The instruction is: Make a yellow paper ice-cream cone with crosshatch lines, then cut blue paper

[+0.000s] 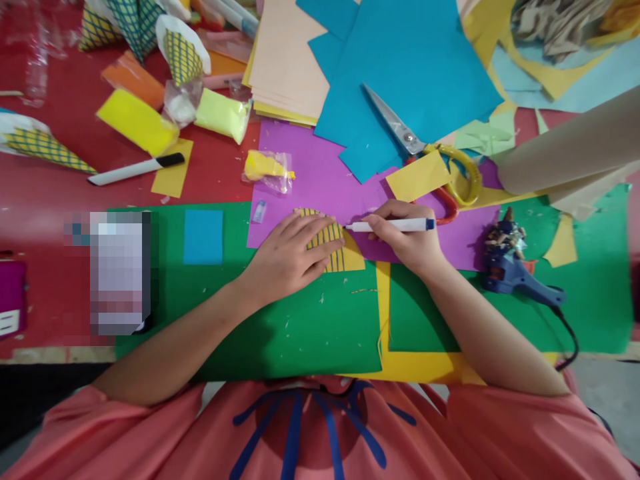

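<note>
Paper, a yellow piece with dark stripes [339,258], lies directly under the fingers of the left hand [290,257], its free part showing just to the right of the fingertips. Stripes on it run roughly away from the person; the left hand covers too much to tell the full outline or its long axis. The left hand rests palm down, fingers nearly straight and slightly apart, pressing on the paper rather than gripping it.

The white marker [400,225] lies nearly level, side to side, across those stripes' direction, its nib pointing left at the paper's right edge; whether the nib touches cannot be told. The right hand [407,237], just right of the paper, is closed round the marker's barrel, thumb and fingers together. Both hands are near the paper, but only the left clearly touches it.

Beneath and beyond both hands spreads a purple sheet [310,150]; nearer the person is a green sheet [250,333]. Beyond the right hand lie the scissors [395,123], and to its right the glue gun [505,263]. Left of the left hand is a blue square [203,237], with the red desk [50,200] further out.
</note>
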`<state>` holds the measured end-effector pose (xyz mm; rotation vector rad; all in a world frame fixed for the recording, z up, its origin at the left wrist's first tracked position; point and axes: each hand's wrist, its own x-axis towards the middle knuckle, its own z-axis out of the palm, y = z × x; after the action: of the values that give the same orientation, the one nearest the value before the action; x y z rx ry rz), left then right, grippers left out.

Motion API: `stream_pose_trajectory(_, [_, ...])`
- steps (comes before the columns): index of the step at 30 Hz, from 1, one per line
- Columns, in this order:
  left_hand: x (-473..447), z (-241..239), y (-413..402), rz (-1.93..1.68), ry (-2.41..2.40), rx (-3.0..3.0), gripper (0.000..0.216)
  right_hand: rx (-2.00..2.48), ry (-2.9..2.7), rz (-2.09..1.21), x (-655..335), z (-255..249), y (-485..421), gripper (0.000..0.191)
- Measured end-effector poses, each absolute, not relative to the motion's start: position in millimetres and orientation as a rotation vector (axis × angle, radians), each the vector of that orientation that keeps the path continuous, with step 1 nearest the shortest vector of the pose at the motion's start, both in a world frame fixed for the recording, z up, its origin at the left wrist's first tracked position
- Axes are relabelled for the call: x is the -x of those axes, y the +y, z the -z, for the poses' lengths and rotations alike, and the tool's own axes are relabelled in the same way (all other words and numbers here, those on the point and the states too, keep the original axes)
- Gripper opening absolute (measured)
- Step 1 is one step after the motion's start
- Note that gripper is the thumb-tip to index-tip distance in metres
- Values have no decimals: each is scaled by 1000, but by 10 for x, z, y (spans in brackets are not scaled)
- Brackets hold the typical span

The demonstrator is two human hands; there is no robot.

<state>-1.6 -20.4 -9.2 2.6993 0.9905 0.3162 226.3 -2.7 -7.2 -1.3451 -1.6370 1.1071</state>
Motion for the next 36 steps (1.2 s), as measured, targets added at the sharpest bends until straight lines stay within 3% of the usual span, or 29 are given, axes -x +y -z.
stream_pose_trajectory(36, [24, 131, -201, -315, 1087, -2648, 37, 1321, -1633, -1116, -2269, 64, -29, 21])
